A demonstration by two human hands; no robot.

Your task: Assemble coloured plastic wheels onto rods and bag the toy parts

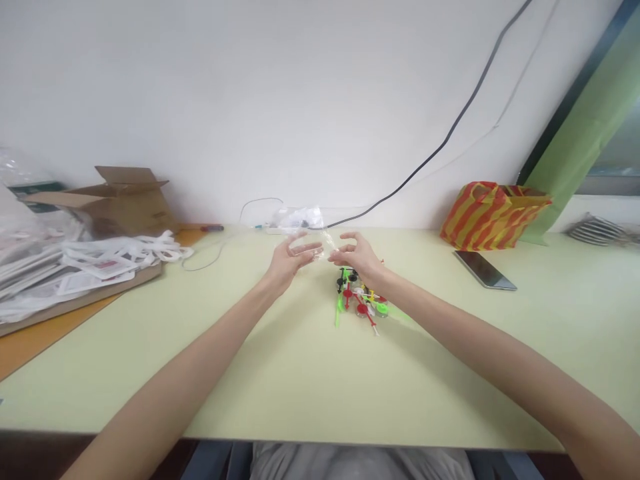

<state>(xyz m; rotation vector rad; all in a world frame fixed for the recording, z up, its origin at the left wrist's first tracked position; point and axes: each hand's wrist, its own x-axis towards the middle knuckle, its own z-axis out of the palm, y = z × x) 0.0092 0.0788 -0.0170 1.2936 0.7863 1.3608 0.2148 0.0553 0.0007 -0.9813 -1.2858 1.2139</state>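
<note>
A thin clear plastic bag (327, 241) is held up between my two hands above the table. My left hand (291, 261) has its fingers curled, with the tips at the bag's left side. On the other side my right hand (361, 259) pinches the bag's edge between thumb and fingers. Just below my right hand lies a pile of small plastic pieces (361, 309) in red, green, black, yellow and white, with thin rods and round discs. My right hand and wrist hide part of that pile. What the bag holds, if anything, cannot be made out.
An open cardboard box (135, 203) and a heap of white plastic bags (100, 263) stand at the left. A phone (484, 270) and a striped red-yellow bag (493, 217) are at the right. A black cable (425, 163) runs down the wall. A screwdriver (213, 228) lies at the back.
</note>
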